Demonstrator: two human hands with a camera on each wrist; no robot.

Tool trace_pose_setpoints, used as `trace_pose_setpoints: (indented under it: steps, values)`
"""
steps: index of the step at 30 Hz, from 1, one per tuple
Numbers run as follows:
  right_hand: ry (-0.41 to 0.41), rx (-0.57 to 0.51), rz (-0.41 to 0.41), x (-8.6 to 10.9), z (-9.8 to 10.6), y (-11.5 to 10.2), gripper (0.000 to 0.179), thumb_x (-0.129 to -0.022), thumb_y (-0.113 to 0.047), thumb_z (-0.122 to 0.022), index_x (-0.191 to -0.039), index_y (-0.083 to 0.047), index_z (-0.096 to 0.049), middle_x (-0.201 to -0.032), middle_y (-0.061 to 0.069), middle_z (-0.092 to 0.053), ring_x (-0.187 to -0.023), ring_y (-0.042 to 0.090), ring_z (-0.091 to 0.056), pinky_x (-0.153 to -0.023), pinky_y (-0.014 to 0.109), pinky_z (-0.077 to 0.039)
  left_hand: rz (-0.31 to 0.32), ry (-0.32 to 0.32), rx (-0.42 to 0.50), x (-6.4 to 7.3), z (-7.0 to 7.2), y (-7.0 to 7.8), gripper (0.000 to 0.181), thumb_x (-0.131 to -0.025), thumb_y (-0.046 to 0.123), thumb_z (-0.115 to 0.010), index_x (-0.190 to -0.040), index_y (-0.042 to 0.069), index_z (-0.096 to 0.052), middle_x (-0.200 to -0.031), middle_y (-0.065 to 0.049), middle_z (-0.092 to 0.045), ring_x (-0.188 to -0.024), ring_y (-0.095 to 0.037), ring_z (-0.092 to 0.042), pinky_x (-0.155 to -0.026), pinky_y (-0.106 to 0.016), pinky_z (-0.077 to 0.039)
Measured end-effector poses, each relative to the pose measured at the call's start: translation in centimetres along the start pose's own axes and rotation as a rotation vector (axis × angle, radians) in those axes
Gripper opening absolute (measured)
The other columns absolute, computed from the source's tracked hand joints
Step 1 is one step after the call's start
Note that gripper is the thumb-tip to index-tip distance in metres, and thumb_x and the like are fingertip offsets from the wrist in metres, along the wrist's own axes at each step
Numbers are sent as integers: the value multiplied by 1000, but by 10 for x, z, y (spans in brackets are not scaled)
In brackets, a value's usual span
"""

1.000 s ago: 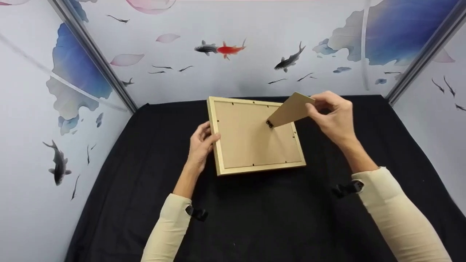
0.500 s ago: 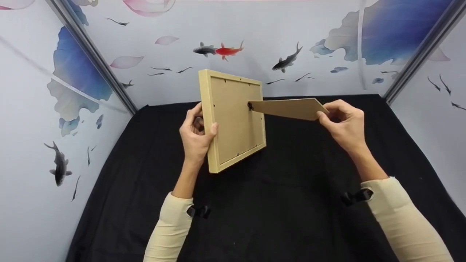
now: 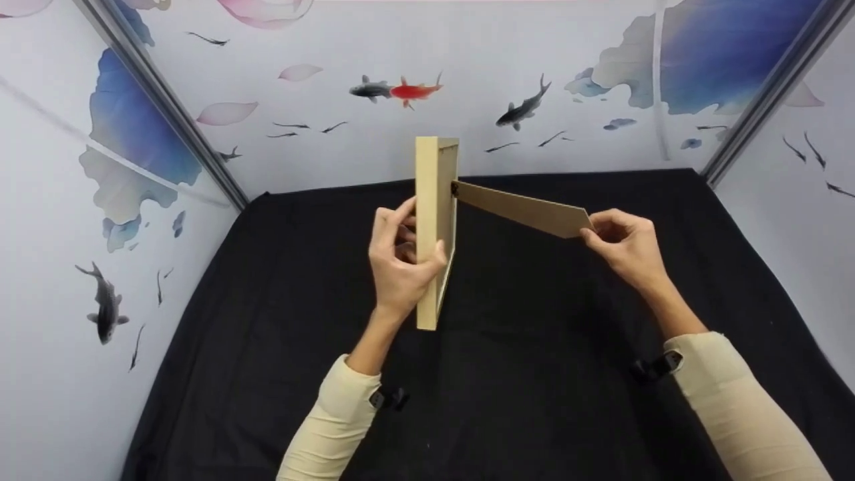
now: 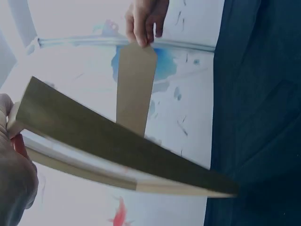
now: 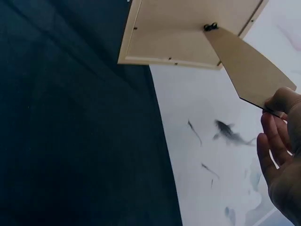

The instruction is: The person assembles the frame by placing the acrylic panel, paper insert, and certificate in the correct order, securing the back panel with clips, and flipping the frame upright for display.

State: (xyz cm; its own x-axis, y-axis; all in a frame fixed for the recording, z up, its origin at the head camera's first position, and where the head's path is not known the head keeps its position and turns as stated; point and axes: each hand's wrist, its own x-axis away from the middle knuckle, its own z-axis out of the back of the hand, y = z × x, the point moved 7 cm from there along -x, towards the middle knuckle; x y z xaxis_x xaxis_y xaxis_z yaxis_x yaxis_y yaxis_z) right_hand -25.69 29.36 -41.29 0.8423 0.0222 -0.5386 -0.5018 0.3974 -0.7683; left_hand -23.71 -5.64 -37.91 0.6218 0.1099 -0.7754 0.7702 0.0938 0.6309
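A light-wood picture frame (image 3: pixel 426 200) stands edge-on in the head view, held upright over the black cloth. My left hand (image 3: pixel 401 267) grips its near side, thumb on the back edge and fingers round the front. From the backing board (image 5: pixel 174 37) a brown easel leg (image 3: pixel 521 206) juts out to the right on a small black hinge (image 5: pixel 210 27). My right hand (image 3: pixel 628 247) pinches the leg's far end between thumb and fingers, which also shows in the right wrist view. Small dark tabs line the frame's back. The front of the frame is turned away in the head view.
Black cloth (image 3: pixel 521 387) covers the table. White panels (image 3: pixel 601 40) printed with fish and lotus leaves enclose the back and both sides, joined by grey metal posts (image 3: pixel 167 100). A small black device is strapped at each cuff.
The frame has been raised and turned from showing its back to edge-on. The easel leg, pinched throughout, has swung lower to the right; the left hand has moved right over the last half second.
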Motion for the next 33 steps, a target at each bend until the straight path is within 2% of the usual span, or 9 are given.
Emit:
trace_pose_setpoints:
  steps: [5,10,13,17,20,24,28,31,33]
  values:
    - [-44,111,-30,-5,-5,25,11,-83,11,-78,-90,4,-74,-82,13,-71,-66,11,-61,-59,16,-48,-26,22,-6,4,-13,5,63,-72,4,-79,-133,-1,-63,-99,-11,-49,-72,-22,-54,-45,-25,-45]
    - [-170,181,-43,-13,-14,32,10,-86,2,-80,-92,-2,-73,-84,7,-70,-69,15,-62,-62,15,-49,-50,55,-43,1,-25,12,62,-71,0,-80,-131,-3,-63,-95,-14,-48,-73,-21,-55,-47,-25,-46]
    - [-276,160,-58,-17,-18,32,12,-86,0,-80,-96,-2,-73,-87,8,-69,-71,17,-63,-63,16,-50,-62,64,-69,-2,-29,17,63,-69,-2,-80,-131,-3,-64,-95,-13,-48,-73,-20,-56,-48,-26,-46]
    - [-382,23,-74,-26,-20,20,16,-88,3,-77,-103,5,-72,-92,17,-70,-76,17,-65,-68,19,-53,-55,80,-103,-3,-32,17,64,-69,-2,-80,-131,-3,-64,-95,-9,-48,-76,-21,-58,-49,-27,-47]
    - [-330,-71,-86,-40,-14,-1,17,-91,2,-74,-105,11,-71,-96,18,-71,-81,16,-66,-72,21,-53,-44,83,-109,0,-34,15,63,-71,-1,-79,-132,-3,-63,-96,-7,-47,-78,-23,-59,-50,-27,-48]
    - [-141,-55,-87,-60,-15,-39,21,-93,-5,-74,-105,12,-71,-96,12,-72,-80,13,-65,-72,21,-51,-32,85,-99,7,-40,11,63,-72,-1,-78,-133,-4,-62,-97,-11,-47,-80,-22,-59,-54,-28,-51]
    - [-11,-78,-29,-74,-45,-71,19,-91,-6,-77,-103,9,-73,-94,10,-73,-79,14,-68,-72,22,-53,-36,93,-105,11,-47,8,64,-72,-5,-78,-133,-4,-62,-97,-13,-48,-85,-22,-61,-63,-29,-55]
    - [37,-130,36,-78,-71,-94,24,-88,-10,-82,-104,5,-73,-97,8,-72,-81,18,-70,-73,26,-56,-45,95,-145,15,-54,8,64,-71,-5,-78,-133,-3,-62,-97,-14,-48,-85,-21,-59,-66,-29,-55]
    - [52,-89,72,-76,-85,-111,31,-86,-18,-84,-104,4,-72,-96,7,-71,-80,18,-69,-71,27,-57,-47,87,-183,18,-60,8,65,-71,-3,-79,-133,-2,-63,-96,-13,-48,-84,-21,-58,-66,-27,-54]
